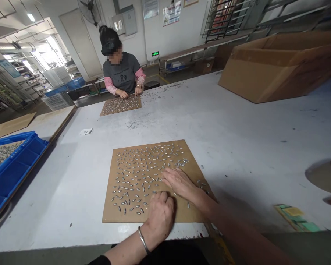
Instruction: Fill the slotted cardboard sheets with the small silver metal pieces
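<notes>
A brown cardboard sheet (109,206) lies on the white table, with many small silvery spindle-shaped pieces (138,165) spread over it. My left hand (160,213), with a metal bangle at the wrist, rests over the sheet's front part; its fingers are curled in and their tips are hidden. Over the right middle of the sheet is my right hand (179,182), fingers bent down and close together among the pieces. What its fingertips hold, if anything, is too small to name. A denser cluster of pieces (182,162) sits just beyond my right hand.
Across the table (85,162), a person in a dark shirt works over another sheet (121,105) of pieces. At left is a blue crate (19,158); at back right, a large cardboard box (264,73). A white scrap (86,131) and green-yellow patch (296,217) lie on the table.
</notes>
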`<state>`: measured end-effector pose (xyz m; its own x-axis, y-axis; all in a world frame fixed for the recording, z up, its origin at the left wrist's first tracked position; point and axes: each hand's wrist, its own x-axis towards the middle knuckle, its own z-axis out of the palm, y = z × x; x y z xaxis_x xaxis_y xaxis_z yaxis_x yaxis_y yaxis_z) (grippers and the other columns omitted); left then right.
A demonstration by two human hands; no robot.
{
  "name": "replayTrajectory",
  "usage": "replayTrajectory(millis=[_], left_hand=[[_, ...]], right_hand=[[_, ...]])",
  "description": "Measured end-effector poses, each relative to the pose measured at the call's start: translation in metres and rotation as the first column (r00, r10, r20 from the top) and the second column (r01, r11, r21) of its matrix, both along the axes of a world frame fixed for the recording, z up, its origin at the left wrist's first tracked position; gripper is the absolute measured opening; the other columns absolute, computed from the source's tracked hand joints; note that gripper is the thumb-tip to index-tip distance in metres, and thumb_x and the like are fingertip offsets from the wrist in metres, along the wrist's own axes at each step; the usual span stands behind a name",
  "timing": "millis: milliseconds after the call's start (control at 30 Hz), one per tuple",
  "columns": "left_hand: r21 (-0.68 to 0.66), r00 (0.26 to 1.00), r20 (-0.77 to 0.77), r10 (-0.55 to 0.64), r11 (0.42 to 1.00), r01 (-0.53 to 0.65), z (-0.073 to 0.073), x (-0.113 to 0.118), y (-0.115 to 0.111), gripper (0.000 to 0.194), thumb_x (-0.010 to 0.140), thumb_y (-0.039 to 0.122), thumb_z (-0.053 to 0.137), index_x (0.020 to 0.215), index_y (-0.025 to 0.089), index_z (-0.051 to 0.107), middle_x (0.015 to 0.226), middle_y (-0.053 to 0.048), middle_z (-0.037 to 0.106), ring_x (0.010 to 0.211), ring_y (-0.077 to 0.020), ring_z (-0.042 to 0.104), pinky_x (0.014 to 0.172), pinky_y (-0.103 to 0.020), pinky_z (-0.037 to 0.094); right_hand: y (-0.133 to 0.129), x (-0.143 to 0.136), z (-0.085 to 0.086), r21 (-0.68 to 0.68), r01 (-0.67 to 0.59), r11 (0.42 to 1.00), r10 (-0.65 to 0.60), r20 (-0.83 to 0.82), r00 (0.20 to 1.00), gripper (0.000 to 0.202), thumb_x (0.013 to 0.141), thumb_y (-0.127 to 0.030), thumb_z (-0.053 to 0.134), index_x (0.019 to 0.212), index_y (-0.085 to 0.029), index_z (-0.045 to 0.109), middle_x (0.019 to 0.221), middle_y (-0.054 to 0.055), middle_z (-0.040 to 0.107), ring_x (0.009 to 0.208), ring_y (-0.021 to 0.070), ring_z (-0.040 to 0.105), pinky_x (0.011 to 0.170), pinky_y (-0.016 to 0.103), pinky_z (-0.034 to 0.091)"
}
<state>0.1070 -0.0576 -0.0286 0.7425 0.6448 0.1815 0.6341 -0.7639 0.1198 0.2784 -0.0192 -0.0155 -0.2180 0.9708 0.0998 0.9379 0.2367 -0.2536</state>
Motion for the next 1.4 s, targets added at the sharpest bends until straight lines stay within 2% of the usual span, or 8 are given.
replayTrajectory(millis=[133, 267, 367, 467, 733, 967, 1267, 1400], left_hand=[[-0.077, 0.994, -0.106, 0.004, 0.997, -0.012, 0.014, 0.004, 0.006, 0.017, 0.089, 0.003, 0.055, 0.093, 0.016, 0.065, 0.098, -0.008, 0.07, 0.086, -0.0225, 0.065, 0.077, -0.035, 0.053], [-0.215, 0.991, -0.135, -0.001, 0.976, -0.028, 0.027, 0.002, 0.011, 0.016, 0.093, 0.009, 0.051, 0.089, 0.017, 0.065, 0.096, -0.008, 0.07, 0.086, -0.0219, 0.065, 0.079, -0.034, 0.052], [-0.29, 0.989, -0.146, -0.025, 0.957, -0.019, 0.033, 0.002, 0.013, 0.017, 0.094, 0.011, 0.05, 0.088, 0.017, 0.065, 0.096, -0.008, 0.071, 0.085, -0.0214, 0.065, 0.076, -0.033, 0.051], [-0.299, 0.983, -0.186, -0.007, 0.953, -0.049, 0.035, 0.004, 0.014, 0.019, 0.093, 0.01, 0.049, 0.09, 0.016, 0.067, 0.098, -0.01, 0.071, 0.086, -0.022, 0.065, 0.076, -0.033, 0.05], [-0.242, 0.996, -0.069, 0.049, 0.968, -0.064, 0.041, 0.001, 0.039, 0.022, 0.099, 0.014, 0.047, 0.092, 0.018, 0.068, 0.095, -0.007, 0.069, 0.084, -0.02, 0.063, 0.075, -0.031, 0.048], [-0.134, 0.97, -0.243, 0.024, 0.989, -0.058, 0.041, 0.012, 0.08, 0.022, 0.096, 0.008, 0.049, 0.096, 0.016, 0.07, 0.098, -0.009, 0.068, 0.09, -0.0223, 0.063, 0.083, -0.035, 0.049], [-0.139, 0.964, -0.264, 0.005, 0.989, -0.044, 0.045, 0.015, 0.075, 0.028, 0.088, -0.001, 0.047, 0.105, 0.012, 0.066, 0.109, -0.017, 0.066, 0.1, -0.0279, 0.063, 0.087, -0.04, 0.05], [-0.22, 0.961, -0.274, -0.036, 0.975, -0.026, 0.047, 0.015, 0.071, 0.025, 0.089, 0.001, 0.047, 0.1, 0.013, 0.065, 0.108, -0.016, 0.068, 0.096, -0.0261, 0.064, 0.086, -0.038, 0.051]], right_hand=[[-0.013, 0.02, 0.002, 0.082, 0.096, 0.992, -0.09, -0.07, 0.993, 0.018, 0.101, -0.019, 0.055, 0.089, -0.022, 0.068, 0.094, 0.004, 0.071, 0.086, 0.0186, 0.064, 0.076, 0.032, 0.04], [-0.057, 0.035, -0.001, 0.084, 0.191, 0.978, -0.191, -0.013, 0.982, 0.026, 0.1, -0.019, 0.052, 0.076, -0.023, 0.063, 0.079, 0.002, 0.067, 0.072, 0.0174, 0.063, 0.066, 0.032, 0.036], [-0.09, 0.028, -0.013, 0.077, 0.187, 0.979, -0.192, 0.058, 0.98, 0.024, 0.096, -0.016, 0.055, 0.074, -0.024, 0.062, 0.076, 0.002, 0.067, 0.068, 0.0185, 0.063, 0.063, 0.034, 0.035], [-0.103, 0.015, -0.023, 0.124, 0.195, 0.973, -0.206, 0.089, 0.974, 0.022, 0.093, -0.013, 0.055, 0.075, -0.024, 0.061, 0.076, 0.003, 0.068, 0.069, 0.0196, 0.064, 0.067, 0.035, 0.037], [-0.09, -0.007, -0.024, 0.163, 0.08, 0.983, -0.091, 0.058, 0.994, 0.028, 0.093, -0.006, 0.053, 0.074, -0.024, 0.063, 0.077, 0.001, 0.068, 0.071, 0.02, 0.064, 0.071, 0.035, 0.038], [-0.081, 0.012, -0.016, 0.151, 0.157, 0.976, -0.144, -0.097, 0.985, 0.027, 0.098, -0.013, 0.053, 0.076, -0.024, 0.064, 0.077, 0.0, 0.067, 0.073, 0.0174, 0.064, 0.07, 0.032, 0.038], [-0.078, 0.021, -0.015, 0.163, 0.222, 0.961, -0.216, -0.054, 0.975, 0.025, 0.098, -0.014, 0.052, 0.078, -0.024, 0.063, 0.078, 0.001, 0.066, 0.076, 0.0187, 0.064, 0.072, 0.032, 0.036], [-0.074, 0.017, -0.015, 0.124, 0.241, 0.963, -0.245, 0.019, 0.969, 0.02, 0.094, -0.011, 0.056, 0.08, -0.023, 0.064, 0.081, 0.003, 0.068, 0.078, 0.0219, 0.067, 0.072, 0.035, 0.037]])
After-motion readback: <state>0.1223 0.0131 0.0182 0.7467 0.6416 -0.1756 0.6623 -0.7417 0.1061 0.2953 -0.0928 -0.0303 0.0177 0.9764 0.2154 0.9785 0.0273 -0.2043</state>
